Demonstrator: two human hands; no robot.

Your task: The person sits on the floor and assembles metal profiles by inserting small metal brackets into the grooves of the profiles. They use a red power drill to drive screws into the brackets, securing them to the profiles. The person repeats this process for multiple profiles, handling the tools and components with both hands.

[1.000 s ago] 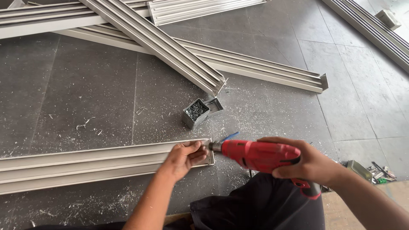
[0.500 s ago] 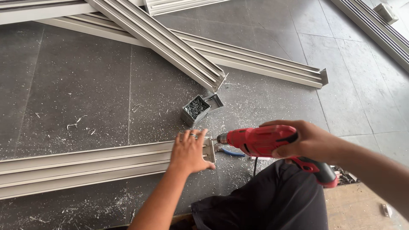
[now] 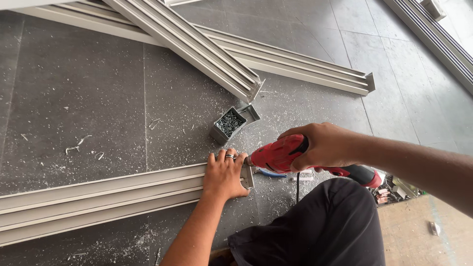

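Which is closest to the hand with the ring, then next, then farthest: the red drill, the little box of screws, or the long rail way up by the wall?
From the left hand:
1. Red drill, right beside it.
2. Box of screws, just above.
3. Long rail, far top right.

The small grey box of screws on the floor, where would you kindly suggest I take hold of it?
Grip the small grey box across its outer side walls, coming from above. It stands upright and open-topped, full of screws, with bare floor around it, so a level lift avoids spilling.
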